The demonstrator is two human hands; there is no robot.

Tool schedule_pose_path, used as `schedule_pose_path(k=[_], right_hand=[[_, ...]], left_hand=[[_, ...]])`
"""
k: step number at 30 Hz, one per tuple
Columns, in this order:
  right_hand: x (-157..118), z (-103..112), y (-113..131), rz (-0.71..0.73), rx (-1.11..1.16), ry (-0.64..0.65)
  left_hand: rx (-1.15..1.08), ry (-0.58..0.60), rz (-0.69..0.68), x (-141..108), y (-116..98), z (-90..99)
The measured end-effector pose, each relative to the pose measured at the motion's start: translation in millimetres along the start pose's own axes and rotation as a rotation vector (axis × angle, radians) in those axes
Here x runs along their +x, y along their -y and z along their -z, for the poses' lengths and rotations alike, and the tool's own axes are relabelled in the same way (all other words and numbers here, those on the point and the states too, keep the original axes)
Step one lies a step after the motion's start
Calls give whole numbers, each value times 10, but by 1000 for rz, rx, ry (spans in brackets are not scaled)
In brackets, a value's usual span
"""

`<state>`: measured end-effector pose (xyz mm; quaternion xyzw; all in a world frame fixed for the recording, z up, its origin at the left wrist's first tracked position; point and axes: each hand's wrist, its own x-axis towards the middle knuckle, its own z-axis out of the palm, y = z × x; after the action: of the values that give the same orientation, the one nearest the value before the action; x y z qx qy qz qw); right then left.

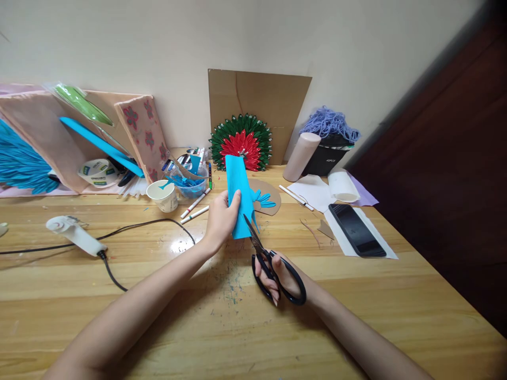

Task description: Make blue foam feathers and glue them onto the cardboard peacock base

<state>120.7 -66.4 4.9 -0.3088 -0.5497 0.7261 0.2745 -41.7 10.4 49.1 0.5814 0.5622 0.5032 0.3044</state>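
Observation:
My left hand [222, 220] pinches a folded-looking strip of bright blue paper [238, 184] upright above the table, thumb on its near face. A pair of black-handled scissors [259, 248] is in my right hand [277, 274], with fingers through the loops. The blades meet the paper's lower right edge, where a narrow cut piece hangs down. Behind the paper lies a round cardboard disc [273, 191] with several blue petals [264, 199] on it. My fingers behind the paper are hidden.
A glue gun [75, 235] with a black cable lies left. A paper cup [163, 196] and a tub of blue scraps [192, 184] stand farther back. A red and green flower [241, 142] leans on cardboard [269, 95]. At right are a phone [356, 230] and a pale cylinder [301, 157].

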Motion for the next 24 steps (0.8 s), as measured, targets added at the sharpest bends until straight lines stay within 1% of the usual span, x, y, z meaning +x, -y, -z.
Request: schedule_pose_path(k=[4,5,7,9,11,13,15,18,21,24], right_hand=[[4,13,-22,4,-19,-36],[7,14,-27,5,-23,-46],[19,16,-32,10,-21,-76],[34,27,-31,18,-7,-115],[47,51,-24,28,13,-162],[53,83,-16,42,30,-195],[53,111,-11,54,40,-209],[50,123,0,47,52,-211],[55,95,29,18,93,-201],[63,59,71,-7,119,-195]], left_hand=[[23,-11,-13,36,-18,25],[13,-12,2,47,-24,28],[-52,13,73,63,-43,29],[-148,102,177,63,-78,25],[-220,232,279,45,-127,22],[-283,355,357,19,-174,26],[-348,432,407,-2,-201,36],[-408,459,433,-7,-200,53],[-421,458,450,3,-178,57],[-424,482,468,2,-166,43]])
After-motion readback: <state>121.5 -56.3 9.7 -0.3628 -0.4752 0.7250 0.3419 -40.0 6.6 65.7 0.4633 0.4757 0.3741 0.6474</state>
